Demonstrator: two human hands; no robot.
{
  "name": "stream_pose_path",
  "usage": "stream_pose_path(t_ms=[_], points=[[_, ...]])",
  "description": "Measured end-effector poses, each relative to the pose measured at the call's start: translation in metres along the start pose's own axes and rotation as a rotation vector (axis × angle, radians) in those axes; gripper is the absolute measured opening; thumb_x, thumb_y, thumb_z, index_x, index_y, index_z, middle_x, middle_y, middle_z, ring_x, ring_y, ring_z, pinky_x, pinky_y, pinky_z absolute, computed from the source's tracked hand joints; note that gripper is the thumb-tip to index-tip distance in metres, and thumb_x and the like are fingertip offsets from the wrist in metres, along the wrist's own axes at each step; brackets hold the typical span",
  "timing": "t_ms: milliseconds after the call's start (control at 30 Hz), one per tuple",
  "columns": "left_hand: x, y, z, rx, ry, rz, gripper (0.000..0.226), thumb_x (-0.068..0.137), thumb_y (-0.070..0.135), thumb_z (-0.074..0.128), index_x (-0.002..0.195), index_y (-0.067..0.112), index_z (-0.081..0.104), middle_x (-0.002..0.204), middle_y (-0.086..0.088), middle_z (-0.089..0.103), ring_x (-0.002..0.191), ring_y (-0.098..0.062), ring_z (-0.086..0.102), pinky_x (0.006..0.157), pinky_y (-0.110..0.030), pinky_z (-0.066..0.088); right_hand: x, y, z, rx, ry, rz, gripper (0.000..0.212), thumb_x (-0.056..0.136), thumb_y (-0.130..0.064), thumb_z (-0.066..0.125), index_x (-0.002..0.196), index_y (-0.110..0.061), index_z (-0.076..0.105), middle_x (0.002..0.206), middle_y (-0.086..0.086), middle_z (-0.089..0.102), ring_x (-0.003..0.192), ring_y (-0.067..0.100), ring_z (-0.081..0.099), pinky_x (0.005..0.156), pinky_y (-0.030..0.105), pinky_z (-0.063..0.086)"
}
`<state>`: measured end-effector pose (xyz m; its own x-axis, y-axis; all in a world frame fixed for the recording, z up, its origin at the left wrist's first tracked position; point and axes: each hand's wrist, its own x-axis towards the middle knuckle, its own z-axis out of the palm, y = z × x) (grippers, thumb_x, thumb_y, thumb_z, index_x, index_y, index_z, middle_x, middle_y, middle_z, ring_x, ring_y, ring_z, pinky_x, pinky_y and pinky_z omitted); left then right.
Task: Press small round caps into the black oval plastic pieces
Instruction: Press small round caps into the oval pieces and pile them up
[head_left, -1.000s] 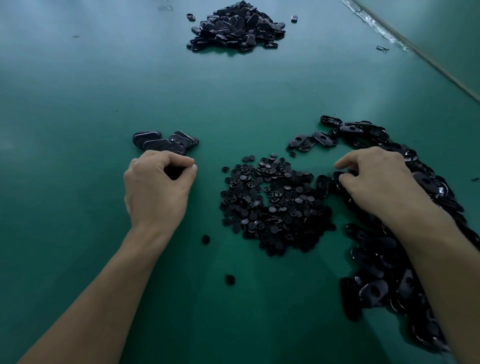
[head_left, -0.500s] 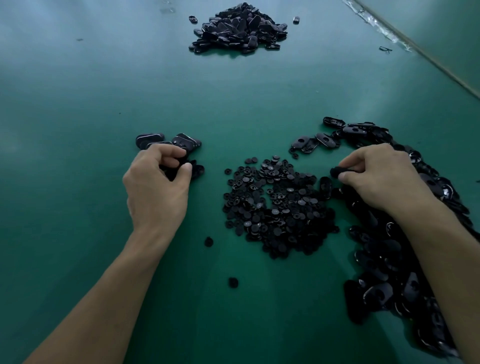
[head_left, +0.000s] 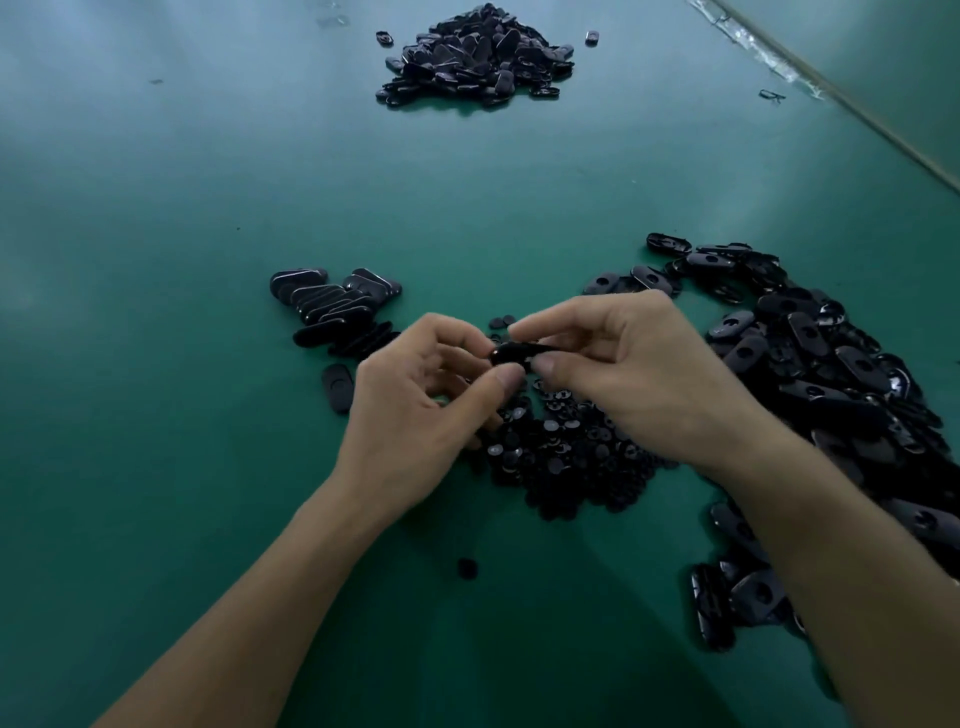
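Observation:
Both hands meet above the heap of small round caps at the middle of the green table. My right hand pinches one black oval piece between thumb and forefinger. My left hand pinches the same piece at its left end, thumb beside the right thumb. Whether a cap sits between the fingers is hidden. A big curved pile of oval pieces with holes lies on the right, under my right forearm.
A small stack of oval pieces lies left of the hands, with one loose oval below it. A far heap of ovals sits at the top. A stray cap lies near my left forearm. The table's edge runs along the upper right.
My left hand left the small stack and moved right. My right hand lifted an oval piece from the right pile and brought it left. Both hands now hold it together over the caps.

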<state>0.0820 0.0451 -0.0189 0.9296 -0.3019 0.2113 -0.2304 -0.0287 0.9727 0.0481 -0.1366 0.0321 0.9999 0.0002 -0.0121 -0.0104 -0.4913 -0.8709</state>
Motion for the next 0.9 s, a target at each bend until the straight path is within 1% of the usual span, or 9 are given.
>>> stream_pose_path(t_ms=[100,200,300,400,633,700,800,833,900], points=[[0.003,0.000,-0.003,-0.091,0.026,-0.018,0.015,0.081,0.016,0.074,0.090,0.021,0.063,0.071,-0.003,0.071,0.059,-0.014,0.069,0.049,-0.023,0.052,-0.001,0.000,0.006,0.097,0.050,-0.020,0.020,0.083,-0.006,0.079,0.092,-0.022,0.073,0.076,-0.002,0.074,0.074,0.017,0.073,0.077,0.033,0.060],[0.004,0.001,-0.004,-0.130,0.002,-0.006,0.015,0.081,0.014,0.075,0.091,0.020,0.067,0.075,-0.002,0.073,0.064,-0.013,0.069,0.052,-0.022,0.054,0.000,-0.002,0.009,0.124,0.084,-0.051,0.015,0.081,-0.009,0.081,0.087,-0.020,0.073,0.076,-0.001,0.075,0.072,0.015,0.073,0.075,0.032,0.061],[0.005,0.001,-0.004,-0.177,0.015,-0.007,0.013,0.081,0.015,0.078,0.087,0.016,0.067,0.073,0.000,0.073,0.062,-0.013,0.070,0.052,-0.022,0.054,0.000,0.000,0.009,0.098,0.120,-0.016,0.009,0.082,-0.021,0.081,0.085,-0.021,0.073,0.076,-0.001,0.075,0.072,0.014,0.072,0.071,0.032,0.059],[0.005,0.001,-0.005,-0.206,0.015,-0.020,0.006,0.084,0.015,0.074,0.086,0.018,0.069,0.073,-0.001,0.073,0.063,-0.015,0.071,0.054,-0.023,0.054,-0.001,0.002,0.010,0.098,0.105,0.031,0.008,0.085,-0.025,0.079,0.083,-0.021,0.072,0.071,-0.001,0.074,0.064,0.012,0.071,0.060,0.021,0.052],[0.006,-0.001,-0.005,-0.245,0.048,-0.029,0.008,0.086,0.012,0.073,0.087,0.020,0.071,0.079,-0.002,0.074,0.075,-0.017,0.074,0.063,-0.025,0.059,0.002,0.004,0.011,0.127,0.089,0.025,0.005,0.090,-0.016,0.073,0.087,-0.019,0.073,0.075,0.000,0.075,0.064,0.011,0.070,0.060,0.017,0.049],[0.007,-0.003,-0.006,-0.263,0.066,-0.034,0.011,0.087,0.009,0.073,0.094,0.017,0.069,0.078,-0.003,0.075,0.072,-0.017,0.074,0.064,-0.024,0.058,0.004,0.006,0.009,0.069,0.118,0.036,0.006,0.092,-0.016,0.071,0.090,-0.021,0.073,0.075,-0.003,0.075,0.064,0.008,0.070,0.060,0.014,0.048],[0.009,-0.005,-0.007,-0.266,0.088,-0.055,0.022,0.089,0.006,0.071,0.107,0.018,0.067,0.078,-0.005,0.075,0.071,-0.018,0.074,0.066,-0.024,0.058,0.007,0.011,0.005,-0.217,0.145,0.050,0.008,0.089,-0.025,0.074,0.098,-0.025,0.075,0.076,-0.009,0.071,0.069,-0.004,0.064,0.065,0.006,0.046],[0.010,-0.005,-0.007,-0.263,0.095,-0.059,0.023,0.090,0.005,0.070,0.108,0.019,0.067,0.078,-0.005,0.075,0.071,-0.018,0.074,0.066,-0.024,0.058,0.007,0.012,0.005,-0.299,0.128,0.063,0.013,0.089,-0.027,0.075,0.101,-0.025,0.075,0.079,-0.011,0.069,0.070,-0.005,0.061,0.066,0.004,0.044],[0.010,-0.007,-0.007,-0.256,0.114,-0.059,0.018,0.091,0.004,0.069,0.103,0.017,0.071,0.080,-0.005,0.076,0.073,-0.017,0.074,0.068,-0.024,0.058,0.006,0.013,0.005,-0.395,0.067,0.080,0.019,0.087,-0.030,0.076,0.106,-0.026,0.074,0.081,-0.013,0.066,0.070,-0.005,0.057,0.065,0.007,0.041]])
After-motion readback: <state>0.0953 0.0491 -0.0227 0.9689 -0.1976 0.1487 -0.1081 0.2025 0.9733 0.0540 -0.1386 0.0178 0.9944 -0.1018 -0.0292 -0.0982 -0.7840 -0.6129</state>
